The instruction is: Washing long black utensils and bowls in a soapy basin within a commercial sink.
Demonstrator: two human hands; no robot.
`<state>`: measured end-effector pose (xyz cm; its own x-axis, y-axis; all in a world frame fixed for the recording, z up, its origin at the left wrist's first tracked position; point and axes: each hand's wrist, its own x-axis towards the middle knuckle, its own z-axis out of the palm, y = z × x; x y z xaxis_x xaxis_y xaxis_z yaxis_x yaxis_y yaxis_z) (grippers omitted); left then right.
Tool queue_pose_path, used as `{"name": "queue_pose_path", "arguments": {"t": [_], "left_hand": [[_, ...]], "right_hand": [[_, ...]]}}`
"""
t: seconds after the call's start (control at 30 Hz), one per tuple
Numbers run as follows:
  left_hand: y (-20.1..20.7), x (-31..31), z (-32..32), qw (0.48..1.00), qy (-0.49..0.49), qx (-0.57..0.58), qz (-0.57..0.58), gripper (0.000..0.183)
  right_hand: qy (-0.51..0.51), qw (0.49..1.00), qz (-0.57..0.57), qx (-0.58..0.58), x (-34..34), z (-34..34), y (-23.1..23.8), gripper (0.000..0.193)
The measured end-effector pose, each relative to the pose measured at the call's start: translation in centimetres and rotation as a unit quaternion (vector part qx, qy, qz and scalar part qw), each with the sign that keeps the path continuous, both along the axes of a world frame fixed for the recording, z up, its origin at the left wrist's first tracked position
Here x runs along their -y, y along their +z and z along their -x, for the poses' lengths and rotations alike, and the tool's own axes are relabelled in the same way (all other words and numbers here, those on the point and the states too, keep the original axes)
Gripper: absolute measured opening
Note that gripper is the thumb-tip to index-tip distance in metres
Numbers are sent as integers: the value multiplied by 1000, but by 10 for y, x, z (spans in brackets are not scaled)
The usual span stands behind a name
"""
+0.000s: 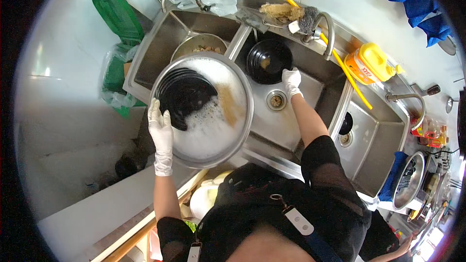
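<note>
My left hand [161,128], in a white glove, grips the left rim of a large round metal basin [248,111]. In the basin, nested black bowls [182,94] lean to the left in white suds, with a tan sponge or cloth [227,105] to their right. My right hand [291,79], also gloved, holds the lower right rim of a black bowl [272,60] in the middle sink [310,85]. Something small and tan shows inside that bowl. The right fingertips are partly hidden by the hand and the rim.
The left sink [162,29] holds a pot [201,42] with food scraps. In the right sink [369,140] lies a black round item [345,123]. A yellow jug [371,63], yellow hose [345,70] and taps line the back. Another person's arm [400,250] shows at lower right.
</note>
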<state>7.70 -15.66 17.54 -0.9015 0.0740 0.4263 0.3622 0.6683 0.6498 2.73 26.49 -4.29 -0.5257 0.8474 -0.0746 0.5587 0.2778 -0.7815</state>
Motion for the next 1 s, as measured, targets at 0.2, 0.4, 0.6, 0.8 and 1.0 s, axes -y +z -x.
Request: {"name": "queue_pose_path", "arguments": {"t": [0.2,0.4,0.6,0.8,1.0], "left_hand": [[11,-23,-9,1000,-1,-27,-7,40],[15,-79,-22,988,-99,-114,46,40],[18,-132,-48,978,-157,-134,41,42],[3,-136,-65,980,-143,-130,41,41],[-33,-58,-51,992,45,-37,-108,38]], "right_hand": [[164,960,-213,-81,-27,-84,48,28],[322,863,-369,-126,-48,-174,107,34],[402,805,-431,-66,-61,-242,156,39],[407,803,-416,-132,-73,-269,172,30],[208,953,-103,-194,-62,-262,194,25]]}}
